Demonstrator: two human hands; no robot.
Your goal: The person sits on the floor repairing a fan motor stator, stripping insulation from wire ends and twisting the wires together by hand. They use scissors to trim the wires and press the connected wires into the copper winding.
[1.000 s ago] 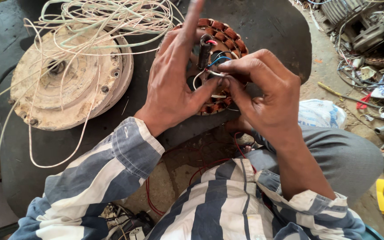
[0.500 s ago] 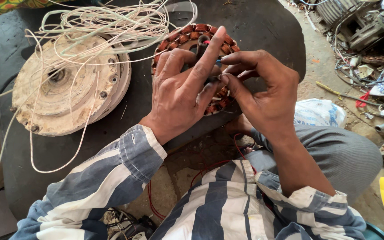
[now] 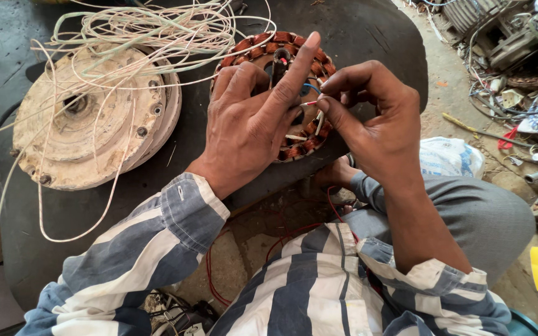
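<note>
Round copper-wound motor stator with reddish-brown coils [image 3: 309,130], lying on a dark grey slab work surface [image 3: 368,37]. Left hand [image 3: 250,121] spread flat over the stator, index finger stretched straight across its centre, nothing gripped, just pressing it steady. Right hand [image 3: 375,124] at the stator's right edge, thumb and forefinger pinched nearly shut on a thin lead wire with a red tip [image 3: 311,103]; a blue lead [image 3: 311,87] just above it, possibly also caught in the pinch, hard to tell.

Risks, as a judgement: too hard a tug could snap the fine lead or scrape its enamel; slack pressure from the left hand could let the stator slide on the slab.

Left of the stator, well apart: a worn, off-white round motor housing [image 3: 88,118] with a loose tangle of pale wire [image 3: 157,31] draped over it, some strands reaching the stator's top rim and liable to snag fingers. Right of the stator, on the floor: scrap metal parts [image 3: 512,37] and a white plastic bag [image 3: 449,155].
</note>
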